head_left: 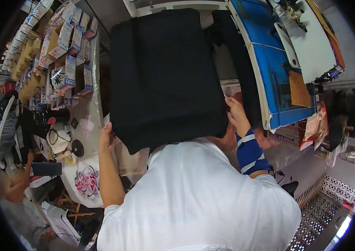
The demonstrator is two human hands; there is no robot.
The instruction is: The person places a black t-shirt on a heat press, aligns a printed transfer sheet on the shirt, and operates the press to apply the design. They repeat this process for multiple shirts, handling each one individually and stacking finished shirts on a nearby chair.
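Observation:
A wide piece of black fabric (165, 75), smooth and roughly rectangular, fills the upper middle of the view. My left hand (107, 134) is closed at its lower left edge, thumb up, with a small pale piece showing by the fingertips. My right hand (236, 113) grips the fabric's right edge higher up, fingers bent; whether it also holds something beneath is hidden. A dark blue sleeve with pale stripes covers my right forearm. A narrower strip of black fabric hangs just right of the main piece.
Stacked cardboard boxes (64, 54) line a table (87, 115) on the left. Another person's arm (16, 184) is at far left near a dark tablet or phone (45, 168). At right stand a blue padded board (275, 100) and white-topped equipment (311, 54).

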